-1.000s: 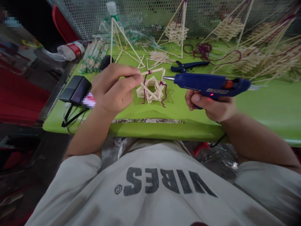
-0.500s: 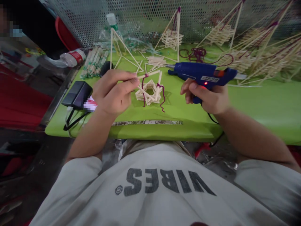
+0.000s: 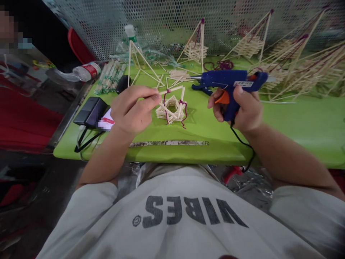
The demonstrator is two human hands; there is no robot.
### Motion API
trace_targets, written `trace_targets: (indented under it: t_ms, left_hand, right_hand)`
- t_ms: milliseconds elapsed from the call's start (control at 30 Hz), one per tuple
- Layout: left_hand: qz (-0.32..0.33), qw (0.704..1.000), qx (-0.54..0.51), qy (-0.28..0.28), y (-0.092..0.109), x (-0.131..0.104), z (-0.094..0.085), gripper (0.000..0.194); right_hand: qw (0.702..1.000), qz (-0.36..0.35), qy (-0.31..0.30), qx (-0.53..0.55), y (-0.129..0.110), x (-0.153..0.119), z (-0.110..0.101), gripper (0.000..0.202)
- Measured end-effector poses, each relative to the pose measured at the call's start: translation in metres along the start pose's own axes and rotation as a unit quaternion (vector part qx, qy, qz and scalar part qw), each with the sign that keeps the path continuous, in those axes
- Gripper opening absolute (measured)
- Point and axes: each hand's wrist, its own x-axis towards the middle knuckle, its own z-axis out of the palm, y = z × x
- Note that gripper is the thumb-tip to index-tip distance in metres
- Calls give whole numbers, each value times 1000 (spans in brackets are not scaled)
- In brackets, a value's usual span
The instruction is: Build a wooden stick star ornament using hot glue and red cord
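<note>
Between thumb and fingertips, my left hand (image 3: 136, 109) pinches the end of a thin wooden stick frame (image 3: 175, 88) with purple yarn tied on it. Below the frame is a star-shaped stack of sticks (image 3: 161, 114), from which yarn ends (image 3: 184, 115) hang. My right hand (image 3: 246, 109) is wrapped round the handle of a blue glue gun (image 3: 225, 77). The gun's metal nozzle points left, above and to the right of the stick stack, and its orange trigger (image 3: 223, 97) shows by my fingers. A black cord runs down from the handle.
A triangular stick frame (image 3: 145, 59) and loose sticks (image 3: 179, 75) lie behind. Hanging stick pyramids (image 3: 198, 52) line the back and right. At left are bundled sticks (image 3: 109, 75), a black adapter (image 3: 90, 111) and a bottle (image 3: 87, 71). A flat strip (image 3: 169, 143) lies in front.
My right hand has shifted its grip on the glue gun; the handle and orange trigger now show, and the red light no longer does. My left hand keeps its pinch.
</note>
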Motion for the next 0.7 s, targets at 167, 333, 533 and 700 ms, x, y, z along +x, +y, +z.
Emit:
trace_targets:
  t_ms: [167,333,533,700]
  left_hand:
    - [26,999,18,-4,9,13,-3,19]
    - [-35,997,40,-62,9,11,-10,43]
    - [47,997,9,-52,19,27,-21,23]
    - [21,994,-14,-104,25,28,-31,27]
  right_hand:
    - [995,-44,-84,26,-4,-7,-3,46]
    - [986,-76,-149,6,-3,-15,-9,35]
    - [982,-61,-174,-35,-6,-20,-12,32]
    - [977,-9,-208,-55,-11,-20,-13,34]
